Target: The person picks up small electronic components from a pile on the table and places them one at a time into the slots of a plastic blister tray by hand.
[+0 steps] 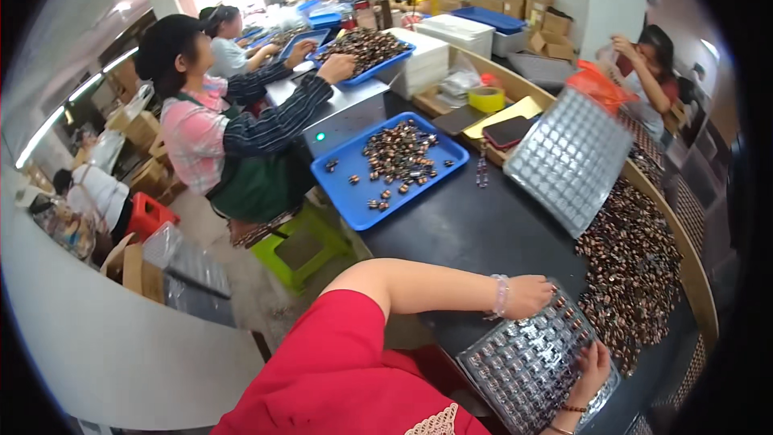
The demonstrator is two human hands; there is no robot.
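Note:
A clear plastic tray with rows of pockets lies in front of me on the dark table. Small dark and copper-coloured parts, like little wire coils, sit in many of its pockets. Over the tray's far edge is my left hand, a beaded bracelet at its wrist. Its fingers are drawn together, and anything between them is too small to make out. Above the right side of the tray my right hand has its fingers bent and pinched, their hold hidden. A large heap of the same small parts lies beyond the right hand.
An empty-looking pocketed tray leans over the heap's far end. A wooden rim bounds the table's right. To the left are a blue tray of parts and a seated co-worker. Yellow tape stands farther back.

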